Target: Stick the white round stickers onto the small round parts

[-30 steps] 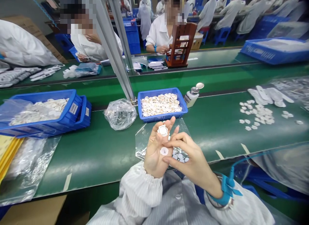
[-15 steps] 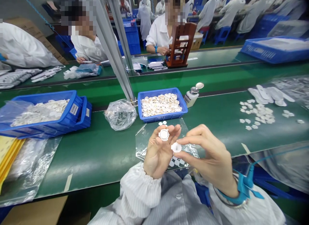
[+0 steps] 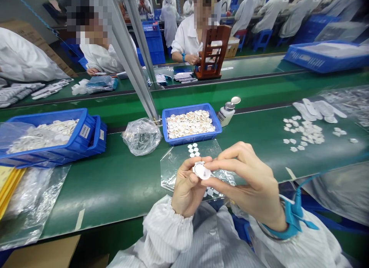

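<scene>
My left hand (image 3: 187, 183) grips a small round white plastic part (image 3: 197, 166) between thumb and fingers. Between the thumb and forefinger of my right hand (image 3: 248, 177) is a thin white disc sticker (image 3: 205, 173), lying over the front of the round part and covering its right side. Whether the two are touching I cannot tell. Beneath my hands a clear plastic sheet (image 3: 170, 172) lies on the green bench, with white round stickers (image 3: 193, 149) on it. Just beyond stands a blue tray (image 3: 191, 139) full of small round white parts.
A dispenser bottle (image 3: 226, 113) with its lid up stands right of the tray; a crumpled clear bag (image 3: 141, 136) lies left. Blue bins (image 3: 57, 153) sit far left, loose white pieces (image 3: 309, 133) right. A metal post (image 3: 135, 64) rises behind. Co-workers sit across the bench.
My right hand has brought the sticker left and slightly up onto the round part. My left fingers have closed more around that part, which has tilted. The view has shifted slightly.
</scene>
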A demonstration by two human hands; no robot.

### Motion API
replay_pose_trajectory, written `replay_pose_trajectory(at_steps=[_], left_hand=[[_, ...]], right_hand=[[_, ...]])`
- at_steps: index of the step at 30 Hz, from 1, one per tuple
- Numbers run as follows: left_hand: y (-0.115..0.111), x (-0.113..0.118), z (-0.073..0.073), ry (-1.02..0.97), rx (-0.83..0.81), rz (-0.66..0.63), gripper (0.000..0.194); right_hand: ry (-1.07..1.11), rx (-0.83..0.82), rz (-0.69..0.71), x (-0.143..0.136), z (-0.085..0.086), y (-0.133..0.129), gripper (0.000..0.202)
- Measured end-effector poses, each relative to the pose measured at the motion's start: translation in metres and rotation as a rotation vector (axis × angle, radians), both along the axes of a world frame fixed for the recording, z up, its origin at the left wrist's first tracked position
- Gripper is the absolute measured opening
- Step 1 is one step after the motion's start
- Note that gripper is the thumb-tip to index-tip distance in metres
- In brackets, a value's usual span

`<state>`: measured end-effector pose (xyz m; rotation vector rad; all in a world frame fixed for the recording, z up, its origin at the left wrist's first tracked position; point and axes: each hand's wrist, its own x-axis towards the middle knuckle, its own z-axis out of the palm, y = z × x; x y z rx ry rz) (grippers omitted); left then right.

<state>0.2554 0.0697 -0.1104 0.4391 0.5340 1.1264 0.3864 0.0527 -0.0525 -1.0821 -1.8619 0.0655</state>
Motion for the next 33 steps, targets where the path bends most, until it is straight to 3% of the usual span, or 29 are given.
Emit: replay_pose_trajectory(at_steps=[10,33], left_hand=[[0.0024,0.0001,0.0025,-0.013,0.130,0.013,0.030],[0.0041,-0.0013,0.0048,0.067,0.073,0.008,0.037]], right_hand=[[-0.035,-0.029,0.032,0.0049,-0.0005,-0.0004,0.009],[-0.051,-0.029,0.018,0.0080,0.0011,-0.0006,0.010]])
